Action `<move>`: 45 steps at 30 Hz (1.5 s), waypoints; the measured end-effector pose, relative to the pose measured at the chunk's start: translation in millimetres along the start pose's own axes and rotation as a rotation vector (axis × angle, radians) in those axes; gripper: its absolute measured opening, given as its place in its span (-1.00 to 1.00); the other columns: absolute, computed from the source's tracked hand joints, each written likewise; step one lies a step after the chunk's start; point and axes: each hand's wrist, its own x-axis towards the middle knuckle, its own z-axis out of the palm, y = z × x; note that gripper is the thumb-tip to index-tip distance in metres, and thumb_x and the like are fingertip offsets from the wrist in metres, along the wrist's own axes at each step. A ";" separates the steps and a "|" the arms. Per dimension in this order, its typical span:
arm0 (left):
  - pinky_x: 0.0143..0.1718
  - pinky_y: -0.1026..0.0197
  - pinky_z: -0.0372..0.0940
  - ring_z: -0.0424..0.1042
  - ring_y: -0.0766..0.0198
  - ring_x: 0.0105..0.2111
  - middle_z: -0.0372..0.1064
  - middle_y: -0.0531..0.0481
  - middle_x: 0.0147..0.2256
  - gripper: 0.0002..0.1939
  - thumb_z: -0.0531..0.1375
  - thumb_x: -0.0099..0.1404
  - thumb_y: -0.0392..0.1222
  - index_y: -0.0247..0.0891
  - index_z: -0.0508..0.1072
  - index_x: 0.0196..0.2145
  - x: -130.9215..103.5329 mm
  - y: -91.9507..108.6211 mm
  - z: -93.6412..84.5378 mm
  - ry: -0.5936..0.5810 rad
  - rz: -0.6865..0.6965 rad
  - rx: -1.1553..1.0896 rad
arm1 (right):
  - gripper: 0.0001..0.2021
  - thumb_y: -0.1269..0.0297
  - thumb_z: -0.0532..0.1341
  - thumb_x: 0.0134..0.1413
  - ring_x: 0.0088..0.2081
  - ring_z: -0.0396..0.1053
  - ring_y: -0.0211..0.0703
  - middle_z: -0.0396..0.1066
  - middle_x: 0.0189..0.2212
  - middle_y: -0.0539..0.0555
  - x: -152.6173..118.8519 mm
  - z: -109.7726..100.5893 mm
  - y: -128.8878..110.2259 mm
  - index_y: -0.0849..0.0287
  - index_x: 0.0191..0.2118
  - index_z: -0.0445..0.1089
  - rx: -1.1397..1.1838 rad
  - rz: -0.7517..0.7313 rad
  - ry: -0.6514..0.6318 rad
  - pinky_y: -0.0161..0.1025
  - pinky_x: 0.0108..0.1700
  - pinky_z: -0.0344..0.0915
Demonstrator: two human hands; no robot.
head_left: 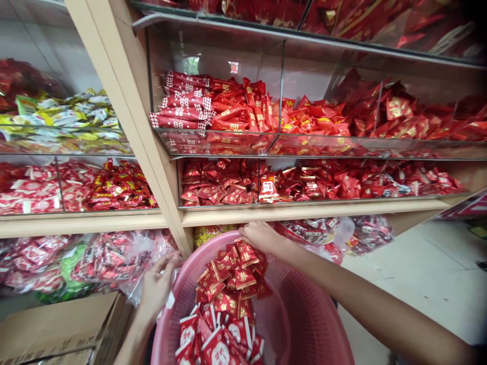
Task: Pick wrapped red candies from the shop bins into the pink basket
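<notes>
A pink plastic basket (317,309) with mesh walls stands in front of me, tilted. Inside lie small red packets with gold print (228,263), and nearer to me larger red-and-white packets (218,347). My right hand (261,236) is closed over the basket's far rim, its fingers bent down beside the gold-printed packets. At the left rim is my left hand (158,276), fingers curled against the edge; its grip is partly hidden. A small white piece (170,300) shows between my left wrist and the basket.
Ahead rise wooden shelves (304,210) with clear-fronted bins of red wrapped sweets (236,109). Yellow-and-white sweets (76,114) fill a left bin. Bagged sweets (110,253) lie below. An open cardboard box (57,327) stands at lower left, and tiled floor (411,284) shows at right.
</notes>
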 end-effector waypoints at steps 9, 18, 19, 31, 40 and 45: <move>-0.34 0.24 0.38 0.50 0.05 -0.29 0.54 -0.12 -0.37 -0.42 0.19 -0.01 0.21 -0.35 0.44 -0.20 -0.6 1.7 -1.5 0.015 0.007 -0.015 | -0.74 0.58 0.03 0.08 -0.33 0.43 -0.04 0.40 -0.27 0.16 -13.9 12.0 -14.1 0.22 -0.11 0.27 -0.196 -0.001 0.071 -0.22 -0.39 0.26; -0.28 0.21 0.38 0.47 -0.02 -0.18 0.54 -0.14 -0.32 -0.42 0.19 -0.05 0.21 -0.34 0.44 -0.24 2.3 0.2 -4.9 0.021 0.013 -0.009 | -0.88 0.41 0.01 0.18 -0.39 0.43 -0.14 0.39 -0.26 0.10 -9.6 7.1 -15.8 0.16 -0.22 0.26 -0.148 0.048 0.203 -0.30 -0.42 0.21; -0.27 0.21 0.38 0.45 -0.02 -0.16 0.54 -0.14 -0.31 -0.43 0.18 -0.05 0.21 -0.33 0.44 -0.24 2.6 -0.5 -5.6 0.018 0.018 -0.005 | -0.87 0.37 0.00 0.20 -0.39 0.43 -0.15 0.39 -0.27 0.09 -10.9 -1.9 -16.0 0.15 -0.22 0.26 -0.109 0.055 0.236 -0.31 -0.41 0.21; -0.26 0.22 0.38 0.45 0.01 -0.14 0.54 -0.09 -0.31 -0.47 0.18 0.01 0.19 -0.28 0.41 -0.20 2.5 -8.6 -8.1 0.001 0.020 -0.026 | -0.65 0.34 0.04 0.03 -0.42 0.39 -0.25 0.23 0.05 0.18 -9.4 -174.9 -17.3 0.14 -0.03 0.02 0.447 0.015 0.986 -0.27 -0.40 0.24; -0.20 0.19 0.35 0.46 0.00 -0.23 0.53 -0.11 -0.38 -0.39 0.21 -0.08 0.25 -0.32 0.43 -0.24 -5.9 3.6 -10.5 0.024 -0.020 -0.060 | -0.69 0.33 0.06 -0.02 -0.59 0.30 -0.36 0.23 0.06 0.20 -3.8 -169.8 -9.3 0.11 -0.10 0.03 0.468 0.049 0.963 -0.22 -0.40 0.24; -0.35 0.22 0.34 0.44 0.02 -0.25 0.50 -0.07 -0.43 -0.41 0.23 -0.08 0.23 -0.32 0.45 -0.23 -4.2 3.2 -17.6 0.082 -0.050 -0.109 | -0.68 0.33 0.08 0.01 -0.63 0.23 -0.42 0.24 0.06 0.19 -9.6 -167.7 -7.7 0.10 -0.07 0.06 0.570 0.022 0.990 -0.28 -0.47 0.22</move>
